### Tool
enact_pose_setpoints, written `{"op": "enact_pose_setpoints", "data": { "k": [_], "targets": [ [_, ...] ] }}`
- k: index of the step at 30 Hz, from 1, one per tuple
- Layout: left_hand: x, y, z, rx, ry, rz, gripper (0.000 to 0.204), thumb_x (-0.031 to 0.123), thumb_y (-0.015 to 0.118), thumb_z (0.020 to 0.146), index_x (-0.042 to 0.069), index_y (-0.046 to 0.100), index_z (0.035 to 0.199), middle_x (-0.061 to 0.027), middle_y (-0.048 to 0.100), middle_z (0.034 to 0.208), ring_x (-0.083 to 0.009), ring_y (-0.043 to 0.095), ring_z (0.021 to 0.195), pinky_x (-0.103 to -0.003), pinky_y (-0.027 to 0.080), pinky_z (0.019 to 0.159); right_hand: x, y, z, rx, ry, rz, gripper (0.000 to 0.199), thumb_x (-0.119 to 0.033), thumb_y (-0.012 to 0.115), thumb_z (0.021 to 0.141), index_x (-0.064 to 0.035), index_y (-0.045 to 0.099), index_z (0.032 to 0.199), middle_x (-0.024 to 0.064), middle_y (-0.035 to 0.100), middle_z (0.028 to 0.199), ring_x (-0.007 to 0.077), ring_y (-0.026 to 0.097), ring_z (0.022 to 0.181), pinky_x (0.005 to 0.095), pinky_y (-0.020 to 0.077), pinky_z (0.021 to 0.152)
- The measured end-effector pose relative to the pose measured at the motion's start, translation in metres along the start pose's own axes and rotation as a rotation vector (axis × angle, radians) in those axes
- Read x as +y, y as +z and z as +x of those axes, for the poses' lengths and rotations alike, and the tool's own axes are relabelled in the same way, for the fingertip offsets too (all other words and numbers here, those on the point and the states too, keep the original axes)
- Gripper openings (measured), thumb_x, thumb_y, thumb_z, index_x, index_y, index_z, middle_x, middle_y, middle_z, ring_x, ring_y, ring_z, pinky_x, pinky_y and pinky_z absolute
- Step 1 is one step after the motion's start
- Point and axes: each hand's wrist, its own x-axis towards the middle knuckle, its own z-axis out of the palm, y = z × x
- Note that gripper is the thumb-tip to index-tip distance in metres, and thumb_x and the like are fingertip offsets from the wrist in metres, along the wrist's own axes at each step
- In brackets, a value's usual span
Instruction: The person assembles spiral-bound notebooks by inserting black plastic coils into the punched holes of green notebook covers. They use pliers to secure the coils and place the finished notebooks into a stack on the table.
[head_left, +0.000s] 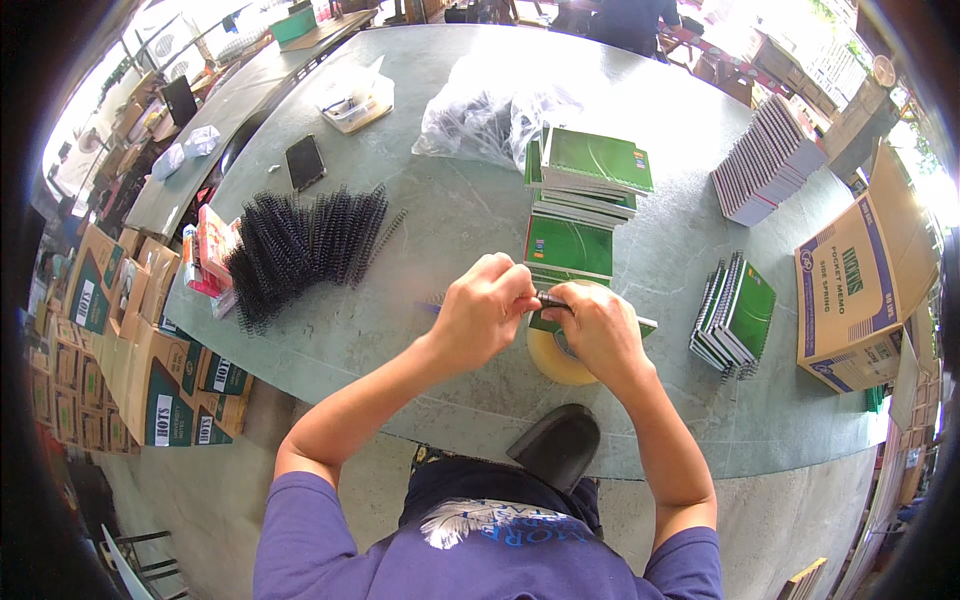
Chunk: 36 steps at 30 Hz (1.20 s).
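Note:
Both of my hands are together over the near middle of the table. My left hand (482, 308) is closed, its fingertips pinching the end of a short dark coil (549, 299). My right hand (600, 325) closes over the other end of this coil and a small green notebook (646, 327). Most of that notebook is hidden under the right hand. Just below the hands lies a yellowish round roll (557, 362), partly covered. Beyond them, green notebooks (570, 247) lie in stacks, with more green notebooks (594, 162) behind.
Black spiral coils (310, 245) lie heaped at left, near a phone (305, 162) and plastic tub (358, 108). Clear plastic bags (480, 115) sit at the back. Bound notebooks (735, 312) and a taller stack (768, 160) stand right, beside an open carton (855, 290).

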Motion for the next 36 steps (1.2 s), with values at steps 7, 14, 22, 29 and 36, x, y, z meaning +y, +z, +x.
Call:
{"op": "enact_pose_setpoints", "data": {
  "k": [7,14,22,29,36],
  "targets": [
    [-0.006,-0.010,0.001,-0.212,-0.131,0.023,0.018,0.001,0.070,0.075,0.005,0.063,0.090,-0.0121,0.059,0.091,-0.0307,0.061,0.077,-0.036,0.049,0.064,-0.004,-0.002,-0.002,0.239,-0.067,0.140,0.014,-0.015,0.061,0.084,-0.0060,0.060,0.095,0.0129,0.067,0.085,0.0310,0.064,0.081,0.0405,0.0489,0.071],
    [0.001,-0.017,0.011,-0.153,-0.150,-0.001,0.015,0.010,0.057,0.088,0.002,0.063,0.098,-0.0139,0.068,0.082,-0.0235,0.065,0.074,-0.034,0.050,0.069,-0.003,-0.003,0.000,0.239,-0.032,0.264,0.017,-0.010,0.063,0.082,-0.0041,0.058,0.098,0.0119,0.064,0.083,0.0332,0.062,0.084,0.0421,0.0478,0.075],
    [0.000,-0.024,0.020,-0.365,-0.315,-0.190,0.015,0.014,0.060,0.087,0.001,0.065,0.093,-0.0128,0.067,0.080,-0.0223,0.064,0.072,-0.032,0.049,0.068,-0.003,-0.016,-0.008,0.005,0.022,-0.012,0.015,-0.011,0.060,0.082,-0.0053,0.062,0.095,0.0107,0.066,0.092,0.0273,0.061,0.091,0.0392,0.0459,0.076],
    [0.004,-0.011,0.013,-0.148,-0.155,-0.079,0.017,0.017,0.067,0.084,0.002,0.066,0.091,-0.0115,0.062,0.081,-0.0204,0.061,0.069,-0.032,0.048,0.063,0.008,-0.021,-0.017,0.027,-0.051,-0.085,0.016,-0.012,0.060,0.081,-0.0066,0.064,0.095,0.0094,0.067,0.097,0.0253,0.062,0.094,0.0388,0.0442,0.080],
    [-0.004,0.003,0.010,-0.180,-0.020,-0.028,0.016,0.009,0.072,0.077,0.002,0.062,0.087,-0.0108,0.057,0.084,-0.0283,0.059,0.078,-0.037,0.048,0.070,0.004,-0.002,-0.018,0.162,-0.084,-0.239,0.024,-0.016,0.061,0.082,-0.0074,0.062,0.105,0.0111,0.068,0.095,0.0237,0.063,0.094,0.0383,0.0460,0.085]
  ]
}}
